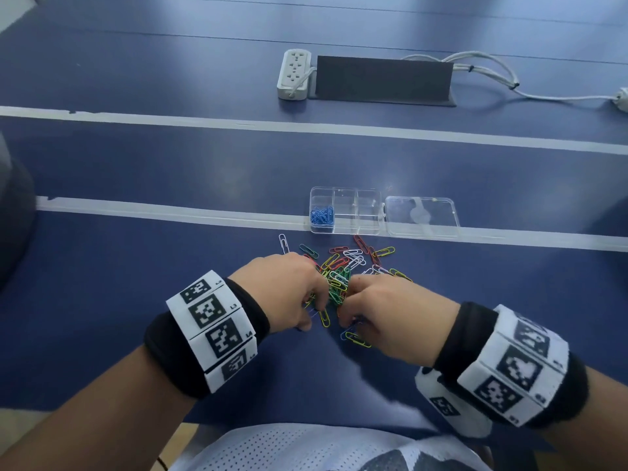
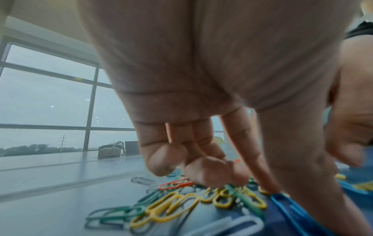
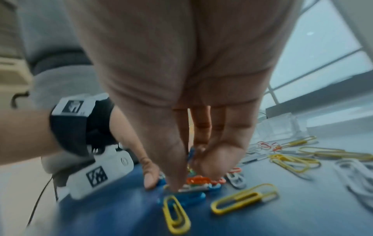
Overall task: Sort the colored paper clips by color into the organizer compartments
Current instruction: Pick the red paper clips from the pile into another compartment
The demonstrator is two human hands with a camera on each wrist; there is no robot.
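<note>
A heap of loose paper clips (image 1: pixel 343 270) in yellow, green, red, white and blue lies on the blue table. Behind it stands the clear organizer (image 1: pixel 367 212), whose front left compartment holds blue clips (image 1: pixel 321 217). Both hands dig into the near side of the heap. My left hand (image 1: pixel 311 314) has its fingers curled down, and thumb and forefinger pinch a blue clip (image 2: pixel 282 199) lying flat on the table. My right hand (image 1: pixel 343 317) points down too, thumb against fingers, with a blue clip (image 3: pixel 191 153) held between them above other clips.
The organizer's clear lid (image 1: pixel 423 215) lies open to its right. A white tape line (image 1: pixel 170 210) runs across the table under the organizer. Far back are a power strip (image 1: pixel 294 74), a dark panel (image 1: pixel 382 79) and white cables (image 1: pixel 492 73).
</note>
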